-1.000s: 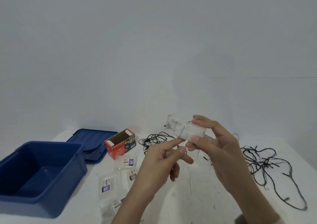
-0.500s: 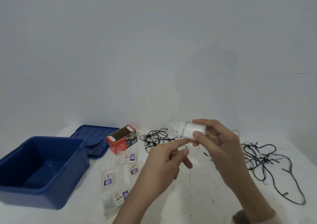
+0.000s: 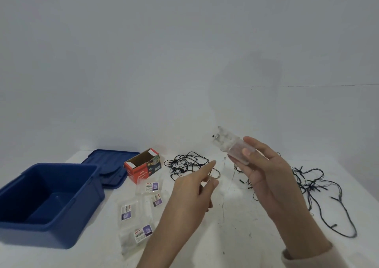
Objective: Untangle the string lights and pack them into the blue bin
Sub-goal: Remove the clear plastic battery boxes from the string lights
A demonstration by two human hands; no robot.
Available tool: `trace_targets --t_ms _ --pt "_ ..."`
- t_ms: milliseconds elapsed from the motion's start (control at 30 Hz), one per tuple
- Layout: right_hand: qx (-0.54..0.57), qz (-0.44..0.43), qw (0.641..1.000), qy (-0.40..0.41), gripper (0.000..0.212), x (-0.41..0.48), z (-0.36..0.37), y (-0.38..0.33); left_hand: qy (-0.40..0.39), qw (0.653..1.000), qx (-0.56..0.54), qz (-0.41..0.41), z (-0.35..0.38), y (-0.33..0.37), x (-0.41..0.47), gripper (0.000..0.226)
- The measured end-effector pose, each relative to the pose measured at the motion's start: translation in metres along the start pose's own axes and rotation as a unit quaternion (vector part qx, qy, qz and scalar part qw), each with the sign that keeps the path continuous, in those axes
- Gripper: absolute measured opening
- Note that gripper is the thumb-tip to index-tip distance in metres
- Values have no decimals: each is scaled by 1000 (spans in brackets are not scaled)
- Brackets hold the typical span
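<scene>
Clock read from the person's place, 12 toward the wall.

- Right hand (image 3: 264,177): raised above the counter (image 3: 246,226) at about 1 o'clock. Thumb and fingers curled round a clear case (image 3: 231,146), gripping its near end. The case tilts up and away toward 11. Its contents are pale and blurred, not readable. A thin pale wire (image 3: 233,173) drops from under it toward the counter.
- Left hand (image 3: 192,187): lifted at centre, apart from the case. Index finger straight, aimed toward 1 o'clock, other fingers curled under. A fine loop of wire shows by the thumb. Cannot tell whether the hand pinches it.
- String lights (image 3: 184,163): black tangle lying on the counter at 12, just beyond the left hand. A larger loose tangle (image 3: 313,183) sprawls at 2 to 3 o'clock, partly behind the right hand, one strand trailing toward 4.
- Blue bin (image 3: 82,206): at 9 o'clock, open, none of the lights in it.
- Lid (image 3: 110,161): blue, flat at 10, just behind the bin.
- Cardboard box (image 3: 143,168): red, open-topped, at 11, beside the lid.
- Packets (image 3: 147,187): several small clear ones with labels, scattered from the box toward 7 o'clock.
</scene>
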State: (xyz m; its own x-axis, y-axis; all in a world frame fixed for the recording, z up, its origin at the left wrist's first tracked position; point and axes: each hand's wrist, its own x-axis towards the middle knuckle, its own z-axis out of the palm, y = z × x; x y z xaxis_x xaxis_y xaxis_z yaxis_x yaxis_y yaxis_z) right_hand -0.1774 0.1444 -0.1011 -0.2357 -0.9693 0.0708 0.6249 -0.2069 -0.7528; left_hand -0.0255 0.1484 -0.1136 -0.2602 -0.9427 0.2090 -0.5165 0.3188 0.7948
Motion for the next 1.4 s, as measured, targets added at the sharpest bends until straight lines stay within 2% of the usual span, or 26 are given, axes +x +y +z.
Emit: trace_targets --t_ms 100,167,200,267,333,367,433,467,500,567,633,733,767,833,900,1033,1100,1167,1233,1300,1400 --pt "-7 -38 998 43 19 2 -4 0 -15 997 71 -1 2 2 -5 33" --pt "-114 -118 984 67 20 0 -8 1 -33 991 130 13 3 4 -7 32" --pt "-203 -181 959 81 21 0 -10 3 -35 985 166 31 2 5 -9 31" --pt "-375 -291 877 73 23 -1 -17 5 -11 967 226 121 -2 8 -10 31" --pt "-480 -323 815 27 28 0 -25 8 42 936 253 242 -11 10 -7 31" --pt "-504 -306 807 -9 32 0 -27 7 69 919 259 288 -16 11 -3 28" --pt "-502 -237 826 -102 38 -4 -28 1 110 899 283 316 -27 16 8 26" --pt "-476 -198 844 -149 40 -6 -28 -2 116 906 273 304 -33 21 14 26" --pt "-436 -156 866 -190 41 -8 -27 -6 108 929 233 265 -38 24 20 24" --pt "-322 -68 910 -254 35 -11 -25 -13 44 984 67 159 -41 21 33 16" --pt "-204 -6 938 -279 42 -11 -25 -17 -19 993 -84 82 -37 12 39 14" --pt "-102 4 971 -216 47 -8 -22 -15 -64 978 -195 30 -19 -3 36 35" --pt "-79 0 980 -183 45 -7 -19 -13 -71 974 -212 26 -11 -6 33 36" --pt "-45 -20 990 -131 43 -6 -15 -9 -80 966 -244 19 4 -10 24 21" --pt "-37 -36 995 -83 39 -4 -13 -7 -79 965 -249 10 17 -12 17 20" --pt "-61 -62 996 -30 35 1 -12 -3 -46 992 -107 37 27 -15 7 27" --pt "-88 -70 994 -10 34 3 -12 1 -12 996 4 90 26 -11 3 29" --pt "-122 -80 989 2 34 5 -14 6 25 967 185 172 20 -9 4 32" --pt "-171 -95 981 2 34 6 -13 11 59 917 311 241 13 -3 7 22" --pt "-245 -116 963 -5 35 7 -14 14 53 892 354 276 1 6 14 12" --pt "-348 -116 929 -52 37 7 -18 14 32 884 380 271 -19 19 26 19"
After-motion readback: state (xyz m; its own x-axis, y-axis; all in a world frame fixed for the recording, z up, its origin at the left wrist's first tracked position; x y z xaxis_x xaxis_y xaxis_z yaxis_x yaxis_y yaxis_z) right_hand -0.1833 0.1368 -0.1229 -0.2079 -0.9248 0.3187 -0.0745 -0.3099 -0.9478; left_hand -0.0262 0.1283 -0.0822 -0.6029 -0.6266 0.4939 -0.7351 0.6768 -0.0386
